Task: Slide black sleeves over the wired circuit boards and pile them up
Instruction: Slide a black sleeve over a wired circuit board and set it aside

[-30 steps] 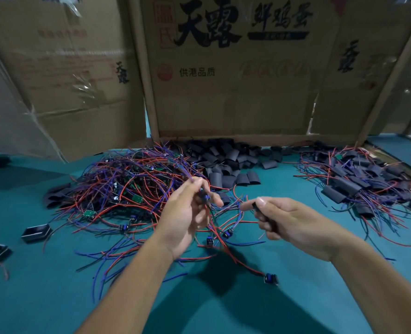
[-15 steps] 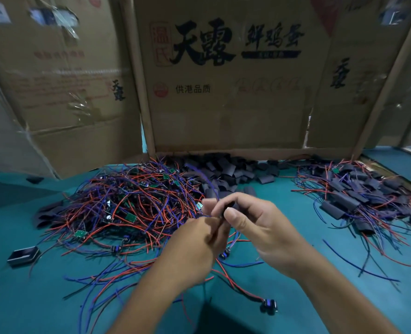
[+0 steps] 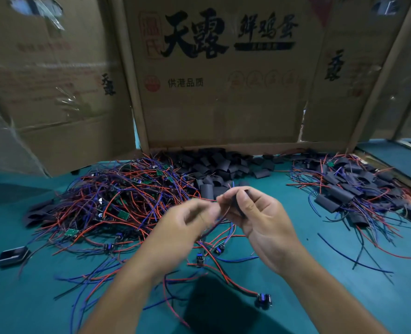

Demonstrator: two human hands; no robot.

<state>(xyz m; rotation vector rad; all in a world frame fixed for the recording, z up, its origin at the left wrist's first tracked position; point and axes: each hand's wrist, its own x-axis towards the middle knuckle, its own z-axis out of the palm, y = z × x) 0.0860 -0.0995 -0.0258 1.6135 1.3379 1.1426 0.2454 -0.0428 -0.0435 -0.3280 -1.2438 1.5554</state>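
Observation:
My right hand (image 3: pixel 255 220) pinches a black sleeve (image 3: pixel 238 203) between thumb and fingers above the teal table. My left hand (image 3: pixel 187 227), blurred, is just left of it and holds the red and blue wires (image 3: pixel 214 227) that run out of the sleeve. The board itself is hidden by my fingers. A tangled heap of unsleeved wired boards (image 3: pixel 118 198) lies to the left. Loose black sleeves (image 3: pixel 219 167) are heaped at the back middle. The pile of sleeved boards (image 3: pixel 358 191) sits at the right.
Cardboard panels (image 3: pixel 219 75) stand upright behind the piles. Loose wires with small blue-black parts (image 3: pixel 263 300) trail across the table (image 3: pixel 344 285) below my hands. A flat black sleeve (image 3: pixel 12 255) lies at the left edge.
My hands came together from apart and have stayed joined. The left hand has now shifted slightly left and down along the wires. The camera tilted upward.

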